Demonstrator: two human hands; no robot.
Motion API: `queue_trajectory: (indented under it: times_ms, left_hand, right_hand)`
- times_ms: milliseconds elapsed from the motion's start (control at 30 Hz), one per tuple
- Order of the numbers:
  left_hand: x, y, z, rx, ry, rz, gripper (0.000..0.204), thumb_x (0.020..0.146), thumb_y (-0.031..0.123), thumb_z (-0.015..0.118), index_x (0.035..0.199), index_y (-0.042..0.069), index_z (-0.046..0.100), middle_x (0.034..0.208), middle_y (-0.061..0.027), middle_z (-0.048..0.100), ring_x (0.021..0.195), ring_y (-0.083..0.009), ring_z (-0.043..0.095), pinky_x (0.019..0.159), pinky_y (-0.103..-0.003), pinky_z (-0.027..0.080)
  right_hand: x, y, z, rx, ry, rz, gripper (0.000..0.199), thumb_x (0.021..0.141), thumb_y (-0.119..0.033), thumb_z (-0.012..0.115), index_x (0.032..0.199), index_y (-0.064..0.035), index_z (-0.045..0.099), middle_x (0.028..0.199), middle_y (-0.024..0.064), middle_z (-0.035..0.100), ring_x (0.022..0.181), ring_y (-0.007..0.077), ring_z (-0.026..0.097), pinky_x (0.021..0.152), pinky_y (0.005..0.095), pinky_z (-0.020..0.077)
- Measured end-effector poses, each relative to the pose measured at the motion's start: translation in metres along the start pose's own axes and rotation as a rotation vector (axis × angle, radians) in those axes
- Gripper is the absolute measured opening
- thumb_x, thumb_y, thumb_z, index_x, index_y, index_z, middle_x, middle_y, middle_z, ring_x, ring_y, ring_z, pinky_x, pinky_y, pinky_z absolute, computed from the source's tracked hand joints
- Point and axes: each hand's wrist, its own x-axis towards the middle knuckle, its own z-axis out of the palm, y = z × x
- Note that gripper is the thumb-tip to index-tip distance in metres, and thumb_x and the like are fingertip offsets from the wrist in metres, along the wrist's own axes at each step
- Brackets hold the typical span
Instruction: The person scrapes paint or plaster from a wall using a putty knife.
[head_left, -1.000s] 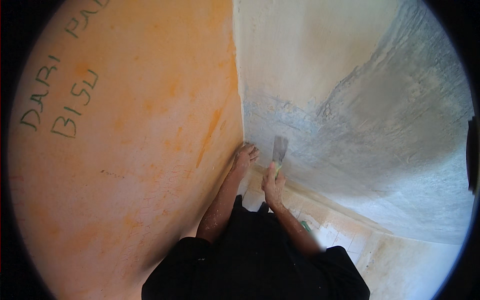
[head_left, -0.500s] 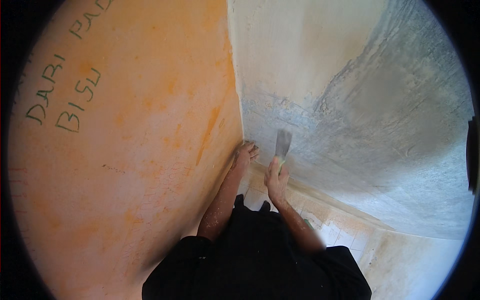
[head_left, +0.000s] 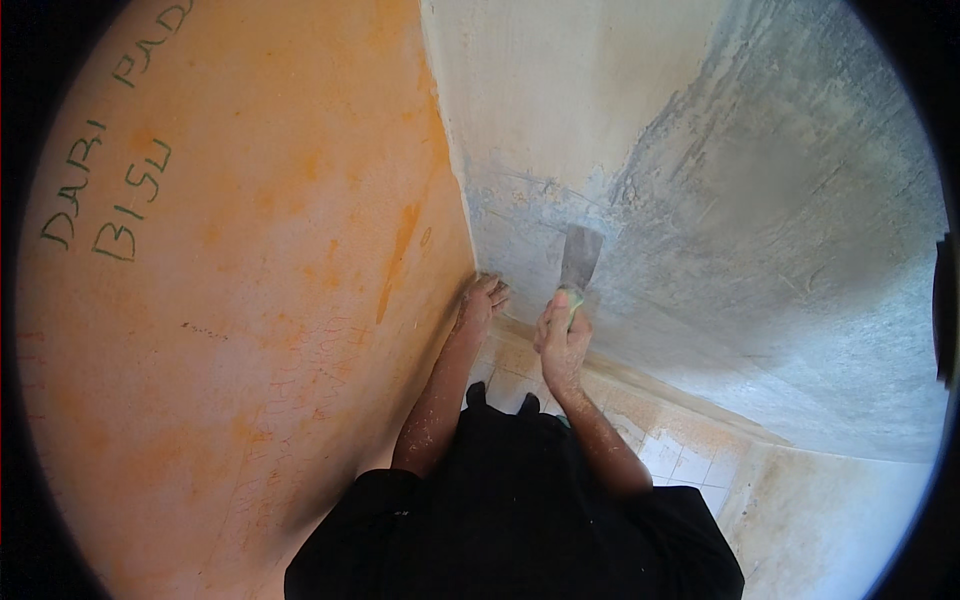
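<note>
A putty knife with a flat grey blade (head_left: 581,256) and a green handle is gripped in my right hand (head_left: 564,340). Its blade lies against the grey, scraped wall (head_left: 690,260), pointing up and away from me. My left hand (head_left: 484,297) rests where this wall meets the orange wall (head_left: 270,260), its fingers extended along the grey side and holding nothing visible. Pale dust speckles both forearms. Rough patches and streaks mark the grey surface above the blade.
Close on my left rises the orange wall, with green lettering and faded paint. White floor tiles (head_left: 690,462), partly covered in tan dust, show below the grey wall. A paler wall (head_left: 810,520) stands at the lower right. Cream coating (head_left: 560,80) covers the upper grey wall.
My right hand has pushed the putty knife a little up and to the right, and the blade shows broader. The left hand stays at the corner. The whole view has shifted slightly.
</note>
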Motion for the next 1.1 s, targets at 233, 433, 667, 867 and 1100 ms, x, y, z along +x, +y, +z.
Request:
queue_trajectory:
  times_ms: [233,433,667,867,1100]
  left_hand:
    - [0.002,0.001,0.002,-0.015,0.019,-0.010,0.038,0.093,0.029,0.055,0.122,0.005,0.054,0.109,-0.0049,0.057,0.106,-0.0239,0.059,0.087,-0.039,0.046]
    - [0.001,0.003,0.003,0.003,-0.006,0.005,0.039,0.093,0.029,0.055,0.124,0.005,0.052,0.110,-0.0056,0.056,0.108,-0.0240,0.058,0.088,-0.039,0.047]
    - [0.001,0.004,0.004,-0.026,-0.018,0.029,0.041,0.094,0.029,0.054,0.127,0.005,0.050,0.112,-0.0057,0.055,0.110,-0.0242,0.057,0.090,-0.039,0.046]
    - [0.004,-0.001,0.000,-0.025,-0.003,-0.043,0.042,0.094,0.025,0.053,0.130,0.004,0.048,0.116,-0.0066,0.055,0.111,-0.0246,0.056,0.090,-0.040,0.047]
    - [-0.007,0.008,0.013,-0.042,0.062,-0.006,0.022,0.095,0.023,0.049,0.111,0.007,0.052,0.104,-0.0068,0.057,0.101,-0.0245,0.060,0.090,-0.040,0.045]
  right_hand:
    - [-0.011,0.052,-0.026,-0.002,0.032,0.145,0.038,0.100,-0.037,0.048,0.073,-0.0110,0.042,0.055,-0.0044,0.037,0.044,0.0047,0.035,0.039,0.0230,0.0277]
    - [-0.014,0.053,-0.032,-0.055,0.010,0.166,0.036,0.100,-0.037,0.047,0.075,-0.0110,0.042,0.055,-0.0055,0.035,0.044,0.0044,0.033,0.037,0.0231,0.0257]
    - [0.006,0.025,-0.012,0.128,-0.031,-0.009,0.035,0.100,-0.036,0.047,0.076,-0.0104,0.043,0.055,-0.0050,0.037,0.044,0.0046,0.034,0.037,0.0226,0.0269]
    - [-0.005,0.040,0.000,-0.047,-0.033,0.115,0.035,0.100,-0.036,0.047,0.076,-0.0096,0.043,0.057,-0.0041,0.039,0.044,0.0050,0.034,0.038,0.0233,0.0280]
    - [-0.018,0.055,0.006,0.011,-0.057,0.235,0.034,0.100,-0.038,0.045,0.080,-0.0107,0.042,0.058,-0.0043,0.038,0.044,0.0056,0.034,0.038,0.0231,0.0273]
